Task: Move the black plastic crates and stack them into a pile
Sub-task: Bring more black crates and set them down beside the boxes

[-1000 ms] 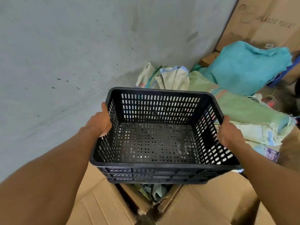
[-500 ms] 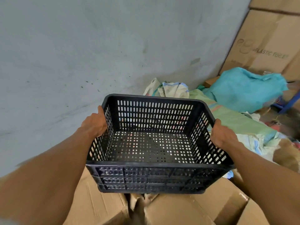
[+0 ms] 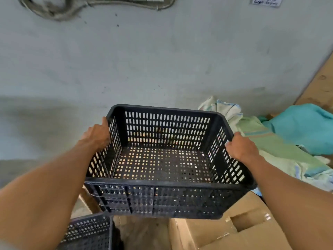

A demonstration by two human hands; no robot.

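Note:
I hold a black perforated plastic crate (image 3: 163,165) in the air in front of me, open side up and empty. My left hand (image 3: 97,136) grips its left wall near the rim. My right hand (image 3: 240,147) grips the right wall. Ribs along the near wall suggest nested crates, but I cannot tell how many. Another black crate (image 3: 90,231) shows at the bottom left, partly hidden by my left forearm.
A grey wall (image 3: 162,60) stands close ahead. Cardboard boxes (image 3: 234,233) lie below the held crate. Woven sacks (image 3: 270,147) and a turquoise cloth (image 3: 302,127) are piled to the right. A large cardboard sheet (image 3: 322,87) leans at the far right.
The crate has been lifted higher and my view has tilted up and left. The second black crate at the bottom left has come into view. Both hands keep their grip.

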